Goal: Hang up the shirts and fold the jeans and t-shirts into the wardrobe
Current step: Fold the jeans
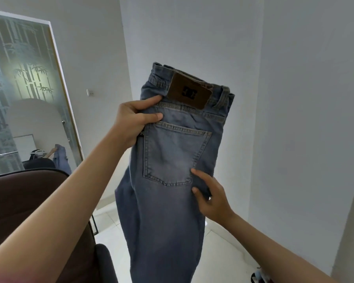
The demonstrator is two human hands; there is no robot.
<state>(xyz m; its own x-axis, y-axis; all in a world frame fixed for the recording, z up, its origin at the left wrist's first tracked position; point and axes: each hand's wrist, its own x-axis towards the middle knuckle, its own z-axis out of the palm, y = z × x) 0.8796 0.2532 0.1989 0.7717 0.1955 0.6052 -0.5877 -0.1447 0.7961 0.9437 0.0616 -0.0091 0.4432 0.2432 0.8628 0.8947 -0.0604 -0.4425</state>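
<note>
The blue jeans (172, 160) hang in mid-air, folded lengthwise with the back pocket (174, 154) facing out; the left hand (133, 121) grips the side seam just under the waistband, thumb and forefinger curled onto the front of the denim, the other fingers hidden behind the cloth; the right hand (211, 197) pinches the opposite edge lower down, beside the pocket's lower corner, two fingertips showing on the fabric and the rest tucked behind. The denim is faded, softly creased, tan-stitched; a brown leather patch (189, 93) sits above the left thumb, its mark too blurred to read. The legs run out of view below. Left of the forearm stands a dark brown chair (29, 201); beyond it a frosted bamboo-patterned glass door (18, 88).
</note>
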